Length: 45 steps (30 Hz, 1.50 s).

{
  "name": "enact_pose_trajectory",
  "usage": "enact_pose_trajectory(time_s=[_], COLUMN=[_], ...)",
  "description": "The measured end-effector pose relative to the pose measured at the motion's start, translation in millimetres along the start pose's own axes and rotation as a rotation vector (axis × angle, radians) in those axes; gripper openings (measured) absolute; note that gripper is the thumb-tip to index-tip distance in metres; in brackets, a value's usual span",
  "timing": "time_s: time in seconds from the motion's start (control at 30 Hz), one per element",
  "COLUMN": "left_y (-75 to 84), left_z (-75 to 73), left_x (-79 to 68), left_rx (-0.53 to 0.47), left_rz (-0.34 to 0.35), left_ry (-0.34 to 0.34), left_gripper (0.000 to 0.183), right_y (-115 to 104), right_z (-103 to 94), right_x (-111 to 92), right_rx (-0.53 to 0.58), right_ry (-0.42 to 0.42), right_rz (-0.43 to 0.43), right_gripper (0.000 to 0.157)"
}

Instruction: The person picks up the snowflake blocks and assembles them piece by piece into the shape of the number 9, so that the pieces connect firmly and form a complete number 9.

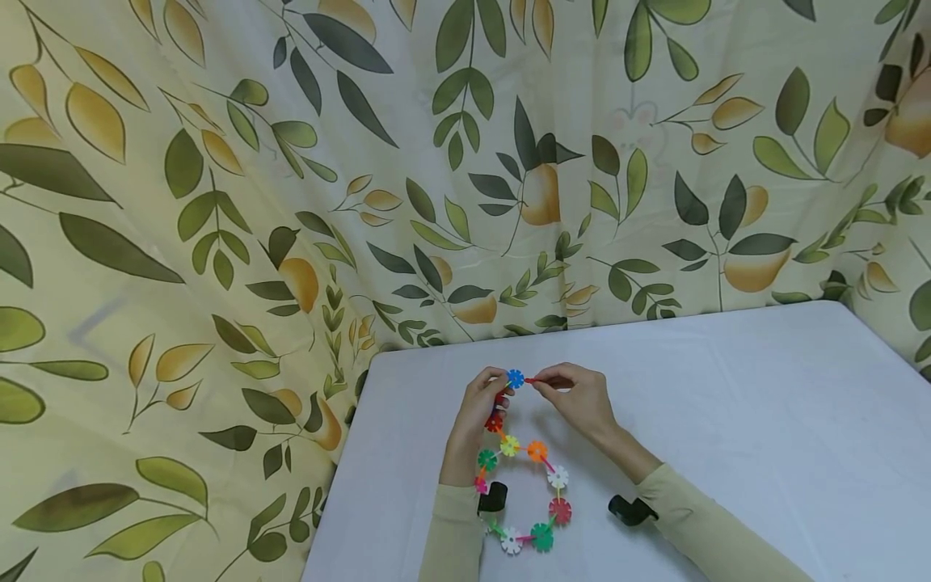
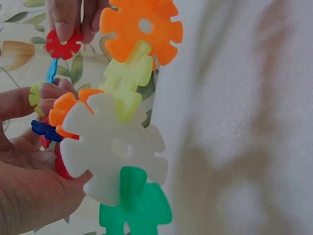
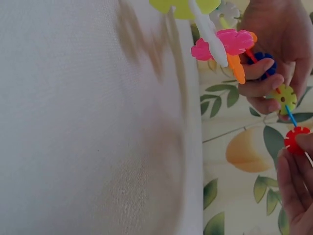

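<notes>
A chain of notched plastic snowflake discs hangs in a loop below my left hand (image 1: 476, 404), with an orange disc (image 1: 537, 450), a white disc (image 2: 120, 147) and a green disc (image 1: 541, 537) among them. My left fingers pinch the chain near its upper end, at a yellow disc (image 3: 284, 99). Beyond that sticks out a blue disc (image 1: 516, 378). Between thumb and fingers my right hand (image 1: 578, 396) grips a red disc (image 3: 296, 140), whose edge meets the blue one. A dark blue disc (image 2: 46, 131) lies by the left palm, partly hidden by fingers in the right wrist view.
A white-covered table (image 1: 764, 436) lies beneath both hands. Behind it and on the left hangs a leaf-patterned curtain (image 1: 407, 202). Black wrist devices (image 1: 631, 509) sit at both sleeves, and the hanging loop dangles close to the left one.
</notes>
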<state>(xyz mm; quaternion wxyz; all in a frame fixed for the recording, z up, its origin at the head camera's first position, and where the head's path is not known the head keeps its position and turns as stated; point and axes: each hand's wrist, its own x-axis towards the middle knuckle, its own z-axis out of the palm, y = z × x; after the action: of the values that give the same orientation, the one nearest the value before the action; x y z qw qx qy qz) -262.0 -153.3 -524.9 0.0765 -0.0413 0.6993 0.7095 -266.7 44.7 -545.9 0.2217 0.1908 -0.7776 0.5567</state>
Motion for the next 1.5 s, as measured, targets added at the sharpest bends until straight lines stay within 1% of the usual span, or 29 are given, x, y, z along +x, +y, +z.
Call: enact_pose_trajectory(time_s=[0.23, 0.5, 0.63, 0.8, 0.93, 1.07, 1.27, 1.37, 1.43, 1.5], left_y=[-1.3, -0.8, -0.5, -1.7, -3.3, -3.7, -1.7, -2.3, -3.6, -4.1], left_z=[2.7, 9.3, 12.1, 14.1, 14.1, 13.6, 10.9, 9.8, 9.9, 10.2], left_x=[-0.4, -0.2, -0.9, -0.9, -0.4, -0.6, -1.7, -0.8, 0.1, 0.5], left_rx=[-0.007, -0.030, -0.047, -0.074, -0.079, -0.070, -0.058, -0.051, -0.049, -0.049], left_rz=[0.005, -0.019, -0.018, -0.021, -0.017, -0.011, -0.034, -0.038, -0.037, -0.033], left_ry=[-0.002, -0.012, -0.022, -0.042, -0.062, -0.079, -0.066, -0.060, -0.056, -0.057], left_gripper=[0.017, 0.020, 0.018, 0.014, 0.011, 0.014, 0.020, 0.021, 0.020, 0.020], right_y=[4, 2, 2, 2, 3, 4, -3, -4, 0, 1], right_z=[-0.7, -2.4, -2.1, -1.4, -0.6, -1.4, -5.3, -7.1, -7.3, -7.5], right_x=[-1, -2, -4, -5, -6, -5, -4, -3, -4, -4], right_rx=[0.018, 0.054, 0.082, 0.111, 0.111, 0.098, 0.146, 0.135, 0.100, 0.061], right_ry=[0.026, 0.000, 0.012, 0.021, 0.029, 0.006, -0.061, -0.088, -0.095, -0.093], right_rz=[-0.028, 0.030, 0.055, 0.056, 0.054, 0.063, 0.094, 0.109, 0.085, 0.039], right_gripper=[0.014, 0.012, 0.010, 0.008, 0.008, 0.009, 0.011, 0.011, 0.010, 0.009])
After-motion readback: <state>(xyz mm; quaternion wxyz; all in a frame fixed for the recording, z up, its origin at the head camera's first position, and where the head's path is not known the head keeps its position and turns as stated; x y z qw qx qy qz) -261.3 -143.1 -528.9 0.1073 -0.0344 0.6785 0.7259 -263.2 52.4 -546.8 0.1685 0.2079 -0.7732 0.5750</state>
